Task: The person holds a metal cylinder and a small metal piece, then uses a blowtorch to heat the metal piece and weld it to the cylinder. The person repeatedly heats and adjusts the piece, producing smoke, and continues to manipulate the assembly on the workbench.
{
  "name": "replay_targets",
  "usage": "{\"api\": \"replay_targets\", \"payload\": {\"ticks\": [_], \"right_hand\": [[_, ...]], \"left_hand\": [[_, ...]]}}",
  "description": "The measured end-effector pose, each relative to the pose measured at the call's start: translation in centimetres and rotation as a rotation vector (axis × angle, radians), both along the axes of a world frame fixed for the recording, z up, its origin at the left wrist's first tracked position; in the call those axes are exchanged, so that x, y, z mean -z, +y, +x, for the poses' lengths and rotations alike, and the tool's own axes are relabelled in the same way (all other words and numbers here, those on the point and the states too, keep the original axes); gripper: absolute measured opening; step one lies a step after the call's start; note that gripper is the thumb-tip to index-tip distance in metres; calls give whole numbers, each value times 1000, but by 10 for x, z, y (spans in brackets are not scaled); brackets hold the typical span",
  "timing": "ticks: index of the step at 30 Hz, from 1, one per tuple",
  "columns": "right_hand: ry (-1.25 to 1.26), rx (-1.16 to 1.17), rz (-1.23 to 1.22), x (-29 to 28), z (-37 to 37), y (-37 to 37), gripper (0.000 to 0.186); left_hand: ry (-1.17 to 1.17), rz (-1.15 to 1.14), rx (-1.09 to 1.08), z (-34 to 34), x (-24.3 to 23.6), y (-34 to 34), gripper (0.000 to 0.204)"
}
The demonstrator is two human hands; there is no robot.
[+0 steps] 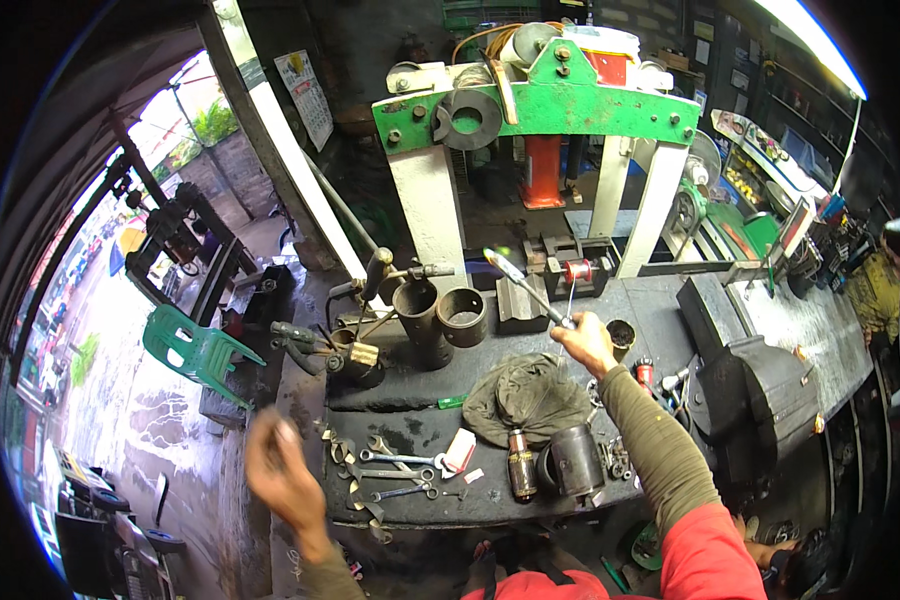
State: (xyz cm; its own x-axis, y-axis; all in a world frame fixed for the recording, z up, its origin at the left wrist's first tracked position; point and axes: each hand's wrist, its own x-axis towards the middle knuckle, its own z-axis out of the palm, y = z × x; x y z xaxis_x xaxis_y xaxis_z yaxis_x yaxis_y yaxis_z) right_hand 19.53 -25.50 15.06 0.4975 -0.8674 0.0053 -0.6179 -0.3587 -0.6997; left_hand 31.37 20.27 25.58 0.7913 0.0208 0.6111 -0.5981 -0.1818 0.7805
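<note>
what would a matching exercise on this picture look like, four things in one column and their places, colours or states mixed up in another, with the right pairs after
Column one
1. plastic chair
2. bottle
3. right hand
4. left hand

Column two
A. beside the dark metal cylinder
B. blurred, left of the spanners
C. green, left of the workbench
D. gripping a long slim tool

Right pairs: 1-C, 2-A, 3-D, 4-B
</note>
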Motion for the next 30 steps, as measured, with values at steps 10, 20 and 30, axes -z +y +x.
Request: {"api": "replay_targets", "payload": {"ticks": [10, 20, 30], "right_hand": [[-281, -388, 304, -41, -104, -59, 24], [785, -306, -755, -161, -174, -110, 12], [754, -584, -901, -72, -77, -129, 9]], "left_hand": [[2, 1026, 115, 214, -83, -180, 35], [203, 1299, 241, 298, -28, -190, 39], [487, 1274, 423, 294, -43, -191, 43]]}}
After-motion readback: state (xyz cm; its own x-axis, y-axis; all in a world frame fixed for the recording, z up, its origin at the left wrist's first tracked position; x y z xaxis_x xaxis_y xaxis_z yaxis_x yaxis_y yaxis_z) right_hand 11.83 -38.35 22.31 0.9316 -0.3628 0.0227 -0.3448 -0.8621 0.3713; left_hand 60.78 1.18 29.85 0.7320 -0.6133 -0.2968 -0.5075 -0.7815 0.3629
